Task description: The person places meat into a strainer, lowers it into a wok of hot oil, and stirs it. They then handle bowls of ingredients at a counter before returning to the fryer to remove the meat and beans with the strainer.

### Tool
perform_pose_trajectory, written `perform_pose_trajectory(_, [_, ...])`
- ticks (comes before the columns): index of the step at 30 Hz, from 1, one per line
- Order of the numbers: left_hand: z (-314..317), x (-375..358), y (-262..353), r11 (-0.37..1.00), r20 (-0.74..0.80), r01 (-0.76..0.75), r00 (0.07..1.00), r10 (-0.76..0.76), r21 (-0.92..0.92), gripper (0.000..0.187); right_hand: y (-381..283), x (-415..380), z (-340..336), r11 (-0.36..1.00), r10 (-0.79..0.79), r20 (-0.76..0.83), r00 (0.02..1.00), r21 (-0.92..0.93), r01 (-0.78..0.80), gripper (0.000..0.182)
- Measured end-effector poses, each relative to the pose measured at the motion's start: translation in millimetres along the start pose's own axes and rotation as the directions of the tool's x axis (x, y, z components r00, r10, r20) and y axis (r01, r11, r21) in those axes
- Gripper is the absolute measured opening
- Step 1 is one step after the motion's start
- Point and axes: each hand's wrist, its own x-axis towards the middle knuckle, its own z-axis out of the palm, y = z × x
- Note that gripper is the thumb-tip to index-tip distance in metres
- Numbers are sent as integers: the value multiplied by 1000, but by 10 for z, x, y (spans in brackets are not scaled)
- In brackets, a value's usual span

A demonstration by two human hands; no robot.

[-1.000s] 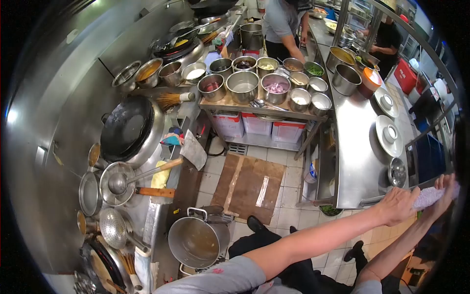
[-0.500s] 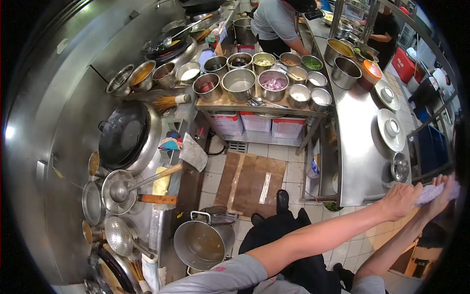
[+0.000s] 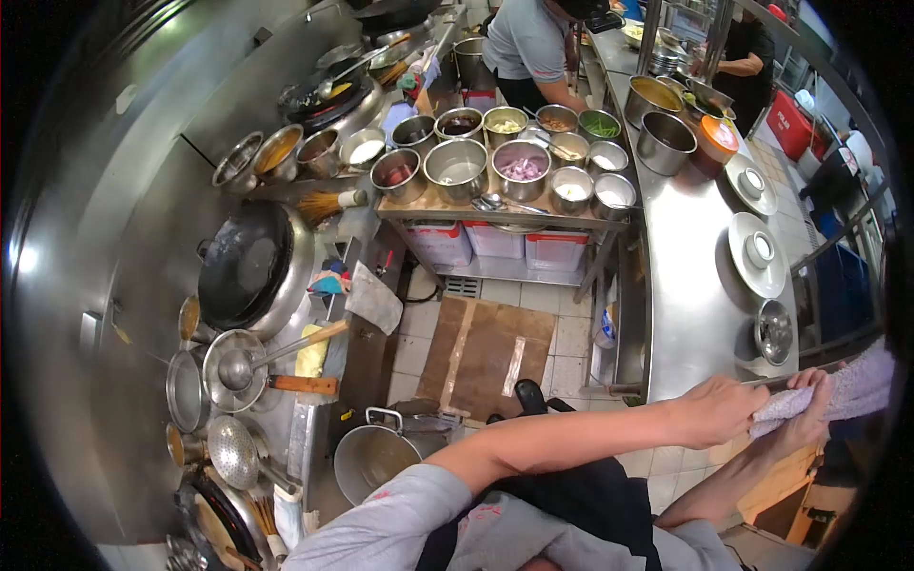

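Note:
At the right side of the head view, a pale lilac towel is stretched between my hands and runs toward the right edge. My left hand is closed around its near end, the arm reaching across my body. A little further right, my right hand wraps the towel from below. Both hands are by the near end of the steel counter. A small metal bowl stands on that counter just beyond them.
White plates topped with small bowls line the counter. Ahead, several steel pots of ingredients cover a shelf. A wok, strainers and ladles stand at left. A large pot is on the floor near cardboard. A co-worker stands beyond.
My hands have come left and slightly down, bringing the towel with them. More of the towel now shows, and my torso leans further into view.

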Motion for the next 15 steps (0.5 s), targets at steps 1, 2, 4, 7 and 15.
perform_pose_trajectory(1, [24, -34, -98, 998, 14, -31, 999, 31, 47, 13, 54, -28, 31, 1000, -7, -6, 1000, -4, 7, 24])
perform_pose_trajectory(2, [52, -94, -227, 993, 29, -61, 998, 58, 98, 12, 177, -18, -117, 993, 94, -66, 993, 79, -89, 16])
perform_pose_trajectory(4, [58, -305, -525, 973, 76, -87, 994, 73, 213, 11, 475, 6, -329, 994, 106, -148, 983, -15, -109, 16])
perform_pose_trajectory(7, [-27, -864, -1206, 951, 154, 89, 978, -139, 296, 10, 529, -70, -171, 943, -150, -109, 983, -314, 109, 16])
perform_pose_trajectory(15, [-740, -3394, -1873, 370, -99, 554, 642, -760, 746, 22, 698, -232, -198, 994, 58, -87, 995, -82, -65, 14])
